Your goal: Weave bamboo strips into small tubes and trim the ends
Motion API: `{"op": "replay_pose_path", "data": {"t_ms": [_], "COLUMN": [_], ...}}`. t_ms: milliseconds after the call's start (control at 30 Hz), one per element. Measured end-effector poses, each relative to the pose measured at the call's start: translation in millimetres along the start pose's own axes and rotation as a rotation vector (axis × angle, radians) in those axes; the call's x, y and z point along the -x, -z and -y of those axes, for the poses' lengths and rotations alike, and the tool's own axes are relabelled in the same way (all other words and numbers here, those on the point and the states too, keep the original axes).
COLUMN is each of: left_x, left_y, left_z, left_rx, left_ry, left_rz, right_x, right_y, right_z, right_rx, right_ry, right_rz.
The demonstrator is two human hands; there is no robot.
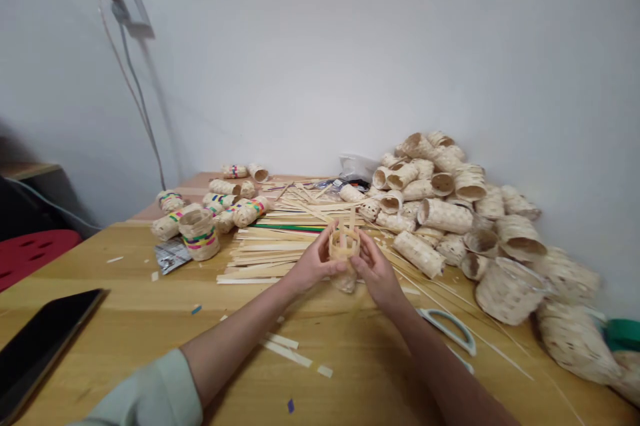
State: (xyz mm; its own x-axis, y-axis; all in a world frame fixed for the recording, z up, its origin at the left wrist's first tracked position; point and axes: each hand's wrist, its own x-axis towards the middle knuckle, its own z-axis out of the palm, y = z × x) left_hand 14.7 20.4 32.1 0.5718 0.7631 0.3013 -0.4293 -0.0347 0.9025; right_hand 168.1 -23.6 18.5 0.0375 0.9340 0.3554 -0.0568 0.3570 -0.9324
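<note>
My left hand [315,265] and right hand [377,273] are both half curled, fingers wrapped around the small woven bamboo basket [344,246], which I hold upright between them, its loose uprights standing above the rim. I can't tell whether its base touches the table.

Just past my left hand, the near edge of the flat bamboo strips [260,256] runs close to the basket. Beyond them on that side sit about nine banded baskets [199,234], though some overlap, so the count is rough. Nearer that hand lies one foil blister pack [173,255].

Off to my right, the heap of woven bamboo tubes [445,216] spreads beyond my right hand, too many to count. One pair of scissors [447,331] lies just below that hand.

Toward me, a few offcuts [285,349] lie on the wooden table [330,386] between my forearms. One dark tablet [40,353] sits far left, along the table's edge.
</note>
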Motion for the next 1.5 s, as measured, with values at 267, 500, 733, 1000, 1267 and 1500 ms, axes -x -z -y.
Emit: {"op": "replay_pose_path", "data": {"t_ms": [267,500,733,1000,1267,1500], "left_x": [5.6,5.2,6.0,-9.8,-15.0,-9.2], "left_y": [-1.7,-5.3,-8.6,-26.9,-29.3,-4.1], "left_z": [14.0,19.4,7.4,-6.4,7.4,6.6], "left_rx": [0.032,-0.350,-0.604,-0.859,-0.891,-0.464], "left_ry": [0.126,0.089,-0.124,-0.188,-0.167,0.017], "left_rz": [0.080,-0.104,0.091,0.088,-0.014,0.028], "right_x": [-6.5,-4.6,-9.9,-10.0,-14.3,-2.2], "right_y": [-2.7,-3.1,13.0,14.4,15.8,0.7], "right_z": [2.8,-3.9,5.5,15.1,3.6,9.0], "right_rx": [-0.350,-0.373,-0.454,-0.560,-0.410,0.135], "right_ry": [0.001,-0.038,-0.243,-0.330,-0.200,0.036], "right_rz": [-0.215,-0.183,-0.299,-0.331,-0.352,-0.179]}}
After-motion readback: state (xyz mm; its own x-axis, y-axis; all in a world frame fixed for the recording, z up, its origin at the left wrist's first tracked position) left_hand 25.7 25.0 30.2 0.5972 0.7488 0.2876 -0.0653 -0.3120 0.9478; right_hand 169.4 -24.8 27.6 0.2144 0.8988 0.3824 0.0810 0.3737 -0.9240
